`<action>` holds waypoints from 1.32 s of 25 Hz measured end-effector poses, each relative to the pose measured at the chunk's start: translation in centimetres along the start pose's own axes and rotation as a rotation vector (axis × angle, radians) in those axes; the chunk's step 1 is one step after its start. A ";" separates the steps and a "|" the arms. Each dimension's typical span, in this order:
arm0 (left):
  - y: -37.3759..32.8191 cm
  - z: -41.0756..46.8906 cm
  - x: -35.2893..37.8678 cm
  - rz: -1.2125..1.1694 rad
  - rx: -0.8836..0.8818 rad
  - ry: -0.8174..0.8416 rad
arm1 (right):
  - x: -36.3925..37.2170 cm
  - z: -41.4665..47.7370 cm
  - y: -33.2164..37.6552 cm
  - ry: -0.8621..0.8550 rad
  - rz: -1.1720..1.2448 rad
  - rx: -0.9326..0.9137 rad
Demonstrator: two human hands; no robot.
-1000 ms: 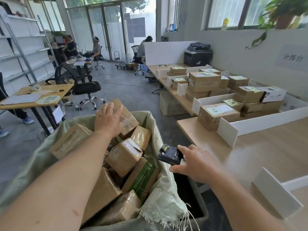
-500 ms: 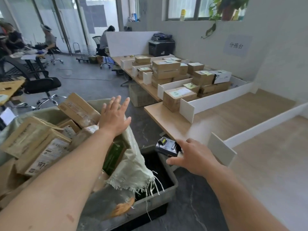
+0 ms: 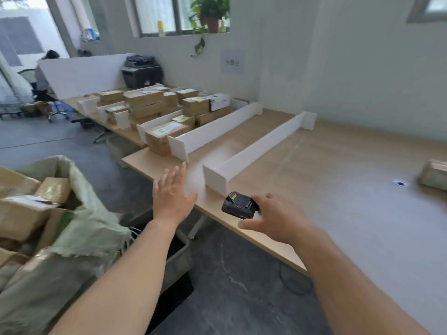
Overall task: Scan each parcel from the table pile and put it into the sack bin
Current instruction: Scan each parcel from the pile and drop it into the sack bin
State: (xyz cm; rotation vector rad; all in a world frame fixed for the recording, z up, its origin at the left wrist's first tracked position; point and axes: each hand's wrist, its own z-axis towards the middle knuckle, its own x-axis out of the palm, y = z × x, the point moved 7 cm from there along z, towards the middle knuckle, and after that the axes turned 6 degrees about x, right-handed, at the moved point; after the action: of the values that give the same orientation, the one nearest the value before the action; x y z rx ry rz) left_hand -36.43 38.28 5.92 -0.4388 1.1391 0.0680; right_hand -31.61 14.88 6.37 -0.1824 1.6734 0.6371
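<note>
Head view: left hand [image 3: 173,197] hovering empty, fingers spread; right hand [image 3: 278,221] gripping scanner [image 3: 238,206]. Between parcels, likely. Next move calling for reach to parcel [image 3: 434,175] at 3 o'clock.

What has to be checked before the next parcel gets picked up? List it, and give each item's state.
1. Left hand free to grab: ok, it is open and holds nothing.
2. Scanner ready: ok, the right hand holds it over the table edge.
3. Next parcel located: ok, it lies on the table at the far right, partly cut off by the frame.
4. Label on that parcel facing up: cannot tell, it is blurred.
5. Room left in the sack bin: cannot tell. The binned parcels are piled up near the rim and much of the bin is out of frame.
</note>
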 end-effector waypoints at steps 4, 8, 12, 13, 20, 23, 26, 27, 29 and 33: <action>-9.1 -3.4 3.0 -0.118 0.039 0.010 | -2.2 -6.3 -8.5 -0.049 0.017 0.136; -18.4 -6.3 6.1 -0.196 0.140 0.049 | -3.9 -13.1 -16.7 -0.105 0.066 0.296; -28.6 -8.7 9.3 -0.273 0.277 0.107 | -5.2 -19.8 -24.1 -0.157 0.092 0.465; -30.8 -9.3 9.9 -0.289 0.313 0.124 | -5.5 -21.3 -25.6 -0.173 0.098 0.499; -45.3 -12.9 13.7 -0.331 0.549 0.238 | -6.7 -30.4 -34.7 -0.291 0.133 0.734; -51.9 -14.6 15.7 -0.355 0.647 0.289 | -7.4 -33.9 -38.9 -0.317 0.129 0.838; -59.1 -16.6 18.4 -0.395 0.731 0.344 | -8.5 -37.2 -43.8 -0.351 0.116 0.937; -61.5 -17.2 19.3 -0.410 0.754 0.360 | -8.9 -38.1 -45.6 -0.352 0.114 0.969; -66.2 -18.1 21.1 -0.432 0.788 0.394 | -9.7 -39.8 -49.4 -0.349 0.109 1.027; -74.4 -18.6 24.8 -0.462 0.809 0.455 | -11.8 -41.4 -56.8 -0.335 0.102 1.107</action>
State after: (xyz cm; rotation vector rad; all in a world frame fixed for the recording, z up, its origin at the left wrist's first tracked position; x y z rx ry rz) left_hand -21.65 -40.77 0.03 0.0282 1.3677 -0.9072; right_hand -38.57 -56.03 3.32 0.7632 1.4904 -0.2402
